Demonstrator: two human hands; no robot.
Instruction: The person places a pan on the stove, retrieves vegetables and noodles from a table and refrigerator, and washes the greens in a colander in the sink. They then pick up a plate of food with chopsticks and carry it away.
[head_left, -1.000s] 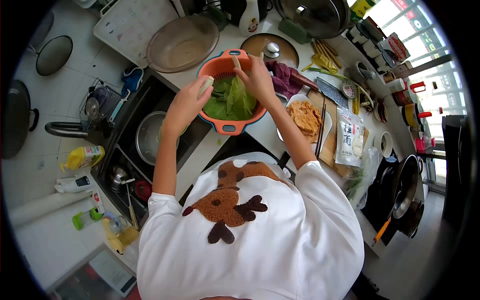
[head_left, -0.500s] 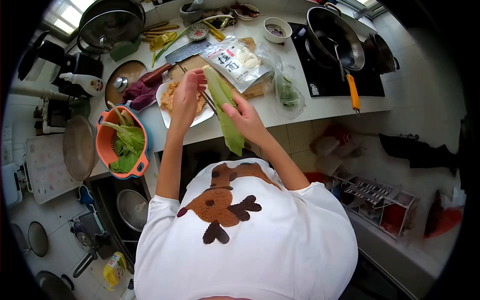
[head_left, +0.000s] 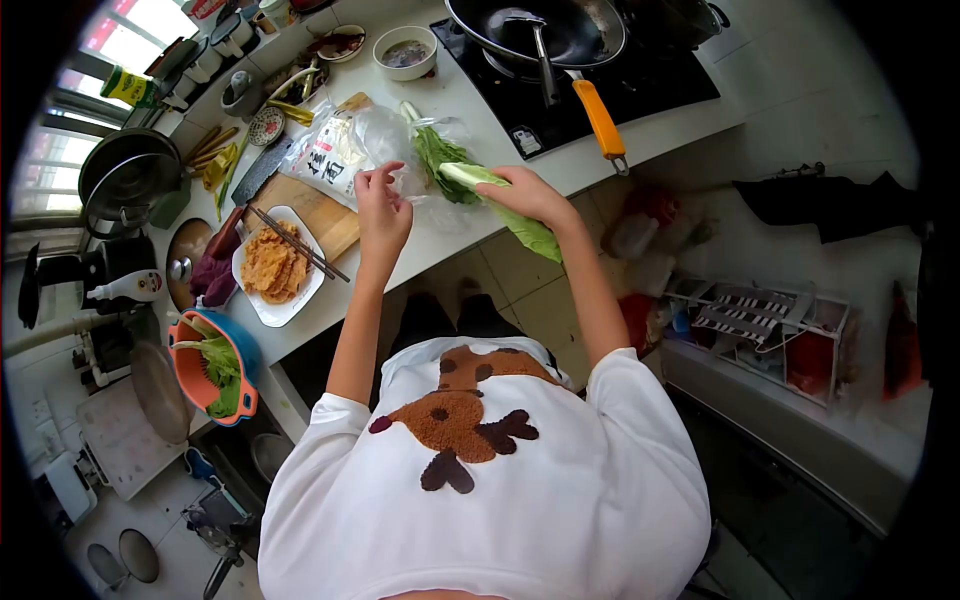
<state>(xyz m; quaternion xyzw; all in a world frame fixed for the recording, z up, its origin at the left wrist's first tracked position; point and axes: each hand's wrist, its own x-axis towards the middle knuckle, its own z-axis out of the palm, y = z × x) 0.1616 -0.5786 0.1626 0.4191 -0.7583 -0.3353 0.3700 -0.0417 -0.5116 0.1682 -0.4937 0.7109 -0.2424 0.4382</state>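
My right hand (head_left: pixel 525 195) is closed around a long lettuce leaf (head_left: pixel 535 236), whose pale stem end points left and whose green tip hangs past the counter edge. Beyond that stem lie more leafy greens (head_left: pixel 437 150), partly in a clear plastic bag. My left hand (head_left: pixel 383 212) is raised near the bag, its fingers bent and apart, with nothing visible in them. To its left, a white plate (head_left: pixel 279 316) bears a heap of orange-brown minced filling (head_left: pixel 272 262), and chopsticks (head_left: pixel 300 245) rest across it.
An orange and blue colander (head_left: pixel 190 375) with lettuce leaves stands at the counter's left. A white printed package (head_left: pixel 340 145) lies on a wooden cutting board (head_left: pixel 315 208), with a cleaver (head_left: pixel 262 175) alongside. A wok (head_left: pixel 605 35) sits on the black cooktop (head_left: pixel 660 100), its orange handle overhanging.
My right hand has carried the lettuce leaf rightward, toward the bagged greens. My left hand has come away from the leaf and plate. The view has turned to the right.
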